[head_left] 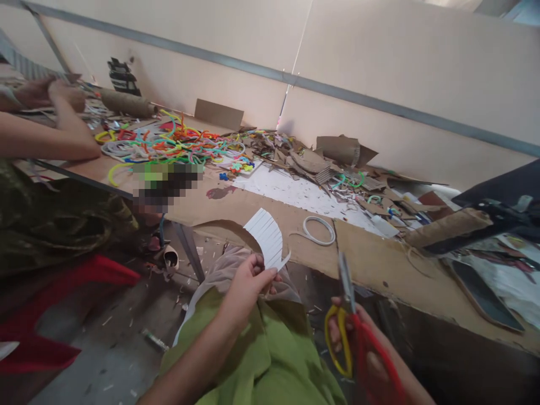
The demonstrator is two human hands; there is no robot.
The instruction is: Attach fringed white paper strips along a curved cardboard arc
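My left hand (pixel 255 275) is closed on a curved strip of card (pixel 265 233), pinched near its lower end above my lap. The strip is white with parallel slits across it on one face and brown on the other, and one thin cut piece curls off to the right. Lower right, my right hand (pixel 367 332) grips scissors (pixel 346 287) with one yellow and one red handle loop. Their blades point up and look nearly together, apart from the strip. A ring of white cord (pixel 319 230) lies on the table edge just beyond.
Colourful pipe cleaners (pixel 181 138) and brown cardboard scraps (pixel 312 163) cover the table's far side. At right lie a phone-like dark slab (pixel 485 295) and a cardboard roll (pixel 453 226). Another person's hands (pixel 54 93) work at far left. A red chair (pixel 54 315) stands lower left.
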